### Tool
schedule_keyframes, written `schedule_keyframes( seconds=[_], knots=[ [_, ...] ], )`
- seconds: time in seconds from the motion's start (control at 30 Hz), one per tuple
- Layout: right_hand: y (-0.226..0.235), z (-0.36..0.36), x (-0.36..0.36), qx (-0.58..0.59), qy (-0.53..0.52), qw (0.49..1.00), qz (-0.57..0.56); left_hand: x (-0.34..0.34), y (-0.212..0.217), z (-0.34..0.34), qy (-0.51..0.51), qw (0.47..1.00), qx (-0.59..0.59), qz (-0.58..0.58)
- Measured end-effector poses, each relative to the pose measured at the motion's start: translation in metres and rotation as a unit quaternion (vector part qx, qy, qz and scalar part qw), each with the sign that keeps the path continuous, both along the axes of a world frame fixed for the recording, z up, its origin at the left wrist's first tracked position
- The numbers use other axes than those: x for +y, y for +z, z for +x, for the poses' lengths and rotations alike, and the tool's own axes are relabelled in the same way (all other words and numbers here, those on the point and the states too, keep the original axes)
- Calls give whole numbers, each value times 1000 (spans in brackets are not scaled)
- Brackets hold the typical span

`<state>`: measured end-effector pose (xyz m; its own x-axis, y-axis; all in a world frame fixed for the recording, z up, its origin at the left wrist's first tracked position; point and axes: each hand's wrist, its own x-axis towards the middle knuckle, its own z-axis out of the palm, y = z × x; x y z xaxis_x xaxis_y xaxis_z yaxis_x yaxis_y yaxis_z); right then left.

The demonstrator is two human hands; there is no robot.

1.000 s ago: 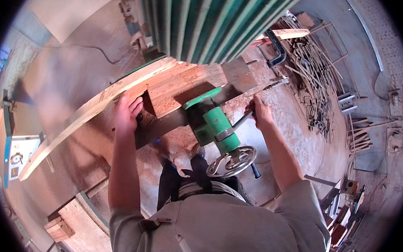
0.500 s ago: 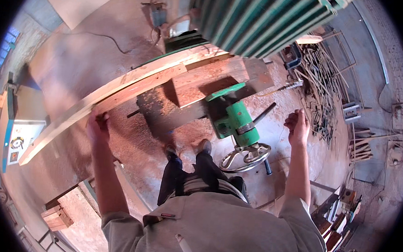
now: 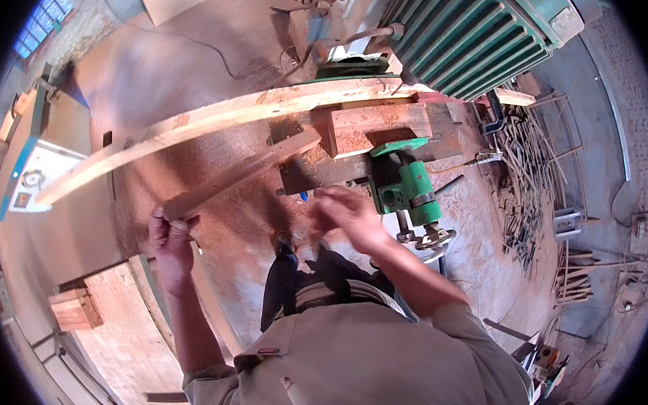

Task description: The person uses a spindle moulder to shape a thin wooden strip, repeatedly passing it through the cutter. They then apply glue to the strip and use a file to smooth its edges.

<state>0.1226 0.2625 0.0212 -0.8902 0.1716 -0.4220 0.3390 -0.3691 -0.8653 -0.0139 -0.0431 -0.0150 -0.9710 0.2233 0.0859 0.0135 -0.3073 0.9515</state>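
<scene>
My left hand [image 3: 171,245] is closed around the near end of a short wooden strip [image 3: 244,169]. The strip slants up to the right, and its far end reaches the sawdust-covered metal machine table [image 3: 311,178]. Blurred by motion, my right hand [image 3: 349,215] is in front of the table's near edge, fingers apart and pointing left, with nothing visible in it. A wood block [image 3: 380,128] lies on the table behind a green clamp [image 3: 407,174] with a handwheel [image 3: 434,239]. Behind the strip, a long wooden beam [image 3: 218,118] runs from the table far out to the left.
A large green ribbed motor housing [image 3: 467,40] overhangs the table at the top right. A white and blue cabinet [image 3: 40,174] stands at left, boards [image 3: 120,316] lie at lower left, and a pile of thin sticks [image 3: 527,163] covers the floor at right. Sawdust is scattered around.
My left hand has taken hold of the short strip and drawn its near end away from the long beam. My right hand has swung in from the right toward the table. The view has shifted.
</scene>
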Motion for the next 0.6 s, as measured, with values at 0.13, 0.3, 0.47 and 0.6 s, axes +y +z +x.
schedule_keyframes(
  seconds=[0.13, 0.3, 0.47, 0.6],
  knots=[
    [-41, -15, -26, -49, 86, 983, -158, 4, 5, 63, -4, 999, 27, -42],
    [-64, -18, -43, -60, 79, 949, -299, 20, 4, 148, 60, 996, -12, -67],
    [-65, -6, -60, -64, 101, 948, -296, 27, -10, 216, 120, 989, -72, -54],
    [-49, 6, -84, -22, 148, 963, -225, 12, -7, 254, 158, 982, -88, -62]
  ],
)
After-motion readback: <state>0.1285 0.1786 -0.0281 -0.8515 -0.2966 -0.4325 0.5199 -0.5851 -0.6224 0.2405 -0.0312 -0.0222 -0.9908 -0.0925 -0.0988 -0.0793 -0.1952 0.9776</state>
